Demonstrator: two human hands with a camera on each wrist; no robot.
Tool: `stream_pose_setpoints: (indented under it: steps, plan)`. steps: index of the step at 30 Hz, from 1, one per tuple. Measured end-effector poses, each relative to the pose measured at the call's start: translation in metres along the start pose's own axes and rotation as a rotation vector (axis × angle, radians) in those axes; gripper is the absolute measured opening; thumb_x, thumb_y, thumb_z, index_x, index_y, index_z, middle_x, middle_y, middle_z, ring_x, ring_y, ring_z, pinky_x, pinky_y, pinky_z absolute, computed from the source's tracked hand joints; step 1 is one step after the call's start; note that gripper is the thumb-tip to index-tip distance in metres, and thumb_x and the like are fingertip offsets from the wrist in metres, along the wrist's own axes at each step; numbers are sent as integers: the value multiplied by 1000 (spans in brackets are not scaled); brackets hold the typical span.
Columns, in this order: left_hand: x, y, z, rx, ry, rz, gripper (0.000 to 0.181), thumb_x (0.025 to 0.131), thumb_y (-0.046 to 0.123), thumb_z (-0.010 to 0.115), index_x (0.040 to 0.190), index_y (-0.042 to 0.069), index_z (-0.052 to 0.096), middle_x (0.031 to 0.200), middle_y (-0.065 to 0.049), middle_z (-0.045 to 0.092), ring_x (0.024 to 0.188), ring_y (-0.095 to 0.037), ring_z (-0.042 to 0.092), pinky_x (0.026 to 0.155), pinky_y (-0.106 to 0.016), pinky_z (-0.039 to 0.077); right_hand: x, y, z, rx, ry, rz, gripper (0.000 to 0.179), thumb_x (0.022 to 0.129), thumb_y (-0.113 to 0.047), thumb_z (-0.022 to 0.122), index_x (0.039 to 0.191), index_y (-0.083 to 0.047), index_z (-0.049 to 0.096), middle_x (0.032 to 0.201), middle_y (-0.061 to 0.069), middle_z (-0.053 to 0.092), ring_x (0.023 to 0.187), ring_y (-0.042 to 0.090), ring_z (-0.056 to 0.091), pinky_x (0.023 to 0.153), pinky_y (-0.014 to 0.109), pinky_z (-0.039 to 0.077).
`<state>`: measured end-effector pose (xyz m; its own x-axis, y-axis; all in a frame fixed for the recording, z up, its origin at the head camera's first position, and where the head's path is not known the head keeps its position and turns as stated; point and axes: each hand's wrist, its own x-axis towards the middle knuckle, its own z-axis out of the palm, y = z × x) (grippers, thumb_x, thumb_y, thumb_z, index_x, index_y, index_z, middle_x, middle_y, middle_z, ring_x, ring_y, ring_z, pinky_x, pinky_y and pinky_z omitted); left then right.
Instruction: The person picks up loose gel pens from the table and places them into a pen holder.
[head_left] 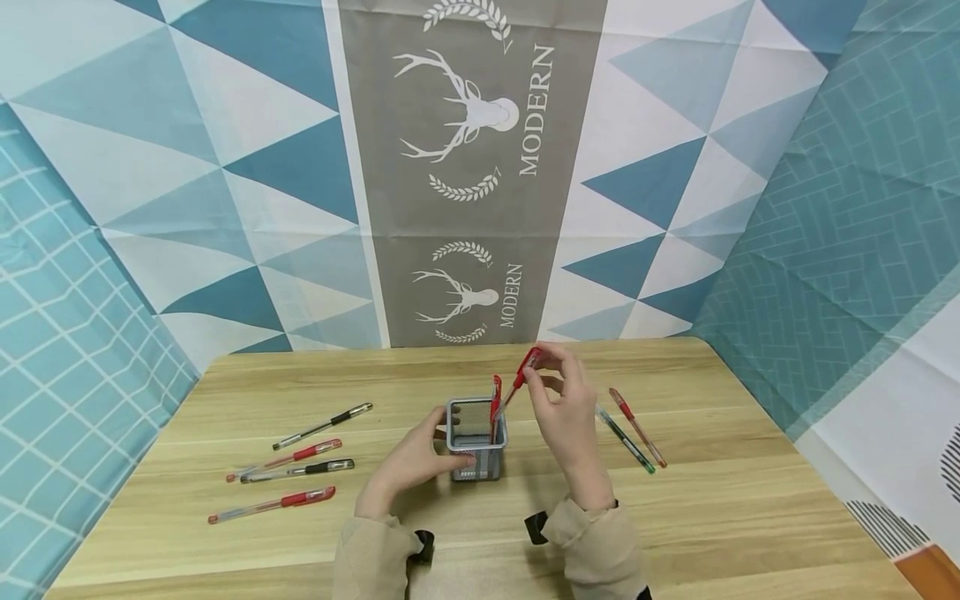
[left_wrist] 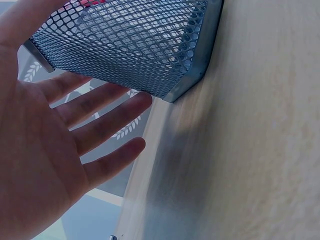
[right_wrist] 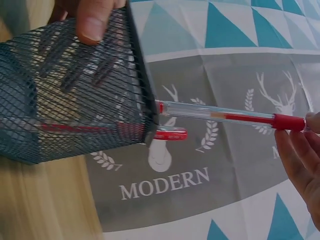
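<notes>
A grey metal mesh pen holder stands upright on the table, held at its sides by my left hand. Its thumb lies on the near side, and the other fingers reach around the far side. One red gel pen stands inside, its cap above the rim. My right hand pinches a second red gel pen near its capped end. That pen slants down to the left, its lower end at the holder's opening. In the right wrist view, the pen's clear barrel meets the mesh rim.
Left on the wooden table lie two black pens and two red pens; one red pen crosses a black one. A green pen and a red pen lie at right. Patterned cloth hangs behind.
</notes>
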<state>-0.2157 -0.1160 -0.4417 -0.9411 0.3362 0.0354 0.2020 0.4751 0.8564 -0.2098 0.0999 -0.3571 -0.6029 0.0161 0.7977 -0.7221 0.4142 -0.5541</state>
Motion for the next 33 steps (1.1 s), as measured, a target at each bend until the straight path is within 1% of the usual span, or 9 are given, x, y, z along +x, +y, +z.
stream_pose_setpoints:
  steps: [4,10,16,24,28,33]
  plan:
    - [0,0,0,5,3,1,83,69,39,77,135,13,35,113,-7,57,102,-24,55,85,-40,45,-1,2,5,0,-57,-11,35,85,-2,61,118,-4,52,97,11,57,88,20,59,67,24,54]
    - [0,0,0,8,4,2,83,69,38,77,135,12,35,113,-8,57,102,-24,55,86,-40,45,-3,4,11,6,-109,-27,33,83,1,61,115,-2,53,94,11,57,84,20,61,64,23,54]
    - [1,-1,1,10,3,7,83,69,39,77,135,11,35,113,-7,58,101,-23,55,86,-40,45,-5,5,16,-35,-190,18,33,82,2,62,114,-1,53,97,9,56,86,19,61,67,18,53]
    - [0,1,1,10,8,9,80,69,37,77,134,13,36,114,-7,58,103,-25,55,87,-41,45,-8,7,21,-100,-320,127,34,82,2,63,114,-1,53,103,8,54,87,18,61,68,18,52]
    - [0,2,1,-5,4,6,80,70,34,77,134,12,36,113,-8,58,102,-26,56,85,-40,45,-9,8,23,-126,-345,129,35,82,2,63,115,-4,54,103,7,55,87,17,60,68,18,51]
    - [0,1,1,-25,-6,6,81,70,34,77,135,10,35,112,-9,58,99,-23,57,83,-37,46,-11,10,25,-165,-369,129,35,81,2,63,115,-6,54,101,5,58,85,15,60,67,19,52]
